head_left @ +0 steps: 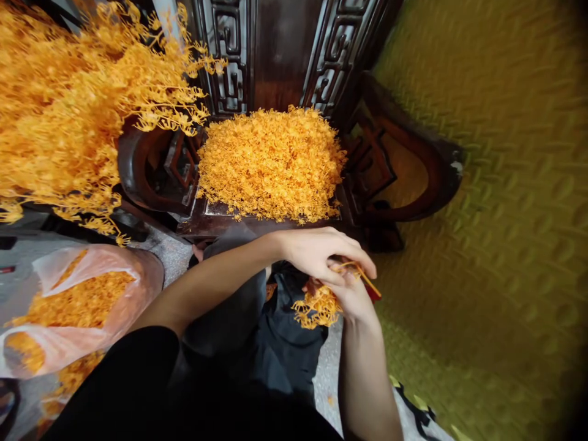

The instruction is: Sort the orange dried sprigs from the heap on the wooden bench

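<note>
My left hand (316,252) reaches across from the left, its fingers curled over a thin orange strand (351,264) and over my right hand. Just below, my right hand (356,297) is closed round the top of a bunch of orange branching pieces (316,307), which hangs out on its left side. A small red object (374,293) with an orange-yellow edge sticks out to the right of the hands. Most of my right fingers are hidden behind the left hand. A big pile of small orange pieces (273,165) covers the wooden chair seat (206,228) ahead.
Large orange branching clusters (59,104) stand at upper left. Below them, a translucent plastic bag (147,282) on the floor holds more orange pieces. The carved chair's right armrest (441,177) is beyond my hands, beside a yellow-green textured surface (505,245) on the right.
</note>
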Demonstrator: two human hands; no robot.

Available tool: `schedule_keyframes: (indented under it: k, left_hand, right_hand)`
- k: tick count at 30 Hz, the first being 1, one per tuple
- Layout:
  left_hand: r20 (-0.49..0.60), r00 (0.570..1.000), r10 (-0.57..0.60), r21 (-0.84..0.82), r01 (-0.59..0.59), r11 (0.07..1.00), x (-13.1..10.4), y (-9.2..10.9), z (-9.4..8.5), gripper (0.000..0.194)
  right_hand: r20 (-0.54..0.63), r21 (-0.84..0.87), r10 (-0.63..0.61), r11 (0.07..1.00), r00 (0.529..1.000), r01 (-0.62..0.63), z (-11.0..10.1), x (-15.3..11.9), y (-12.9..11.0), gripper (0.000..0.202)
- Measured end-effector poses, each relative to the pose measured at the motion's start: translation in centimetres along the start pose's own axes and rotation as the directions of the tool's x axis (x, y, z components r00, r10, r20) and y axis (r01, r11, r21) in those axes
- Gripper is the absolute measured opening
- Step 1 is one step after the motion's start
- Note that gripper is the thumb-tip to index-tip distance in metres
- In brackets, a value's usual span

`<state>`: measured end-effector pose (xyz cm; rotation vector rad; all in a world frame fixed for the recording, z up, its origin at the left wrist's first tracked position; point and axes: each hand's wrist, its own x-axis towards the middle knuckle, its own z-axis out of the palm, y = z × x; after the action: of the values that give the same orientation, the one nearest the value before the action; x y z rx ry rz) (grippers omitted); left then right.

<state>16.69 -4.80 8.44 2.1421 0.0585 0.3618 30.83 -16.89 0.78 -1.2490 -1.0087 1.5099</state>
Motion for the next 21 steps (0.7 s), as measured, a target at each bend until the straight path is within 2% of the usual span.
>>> schedule_keyframes:
  k: [2,4,6,9,14,19,21]
  left_hand:
    - [-0.077,0.997,-0.012,0.05,0.016,0.999,0.3,0.0,0.4,0.018]
    - [-0.24,0.969,-0.052,0.07,0.071,0.995,0.5,-0.2,0.8,0.022]
    - [-0.407,0.91,-0.076,0.052,0.106,0.993,0.6,-0.4,1.0,0.026]
    - [-0.567,0.813,-0.132,-0.017,0.149,0.989,0.7,-0.4,1.2,0.037]
    - [-0.692,0.664,-0.282,-0.138,0.262,0.955,0.7,-0.4,1.1,0.045]
    - [-0.765,0.575,-0.289,-0.164,0.26,0.952,0.1,-1.0,0.7,0.048]
    - [-0.765,0.556,-0.326,-0.19,0.289,0.938,-0.1,-1.4,0.6,0.048]
  right_hand:
    - [-0.001,-0.068,-0.011,0.998,1.0,0.011,-0.5,-0.1,-0.3,0.031]
    - [0.082,-0.084,0.015,0.996,0.997,-0.008,-0.6,-0.4,-0.7,0.028]
    - [0.135,-0.035,0.034,0.999,0.99,-0.029,-0.2,-0.6,-1.0,0.028]
    - [0.086,0.071,0.051,0.996,0.995,-0.057,1.1,-0.8,-1.1,0.027]
    - [0.041,0.226,0.003,0.974,0.999,-0.012,2.8,-0.4,-1.2,0.026]
    - [0.128,0.296,0.088,0.947,0.988,-0.123,3.5,-0.6,-1.8,0.026]
    - [0.158,0.337,0.118,0.927,0.98,-0.165,3.8,-0.8,-1.8,0.026]
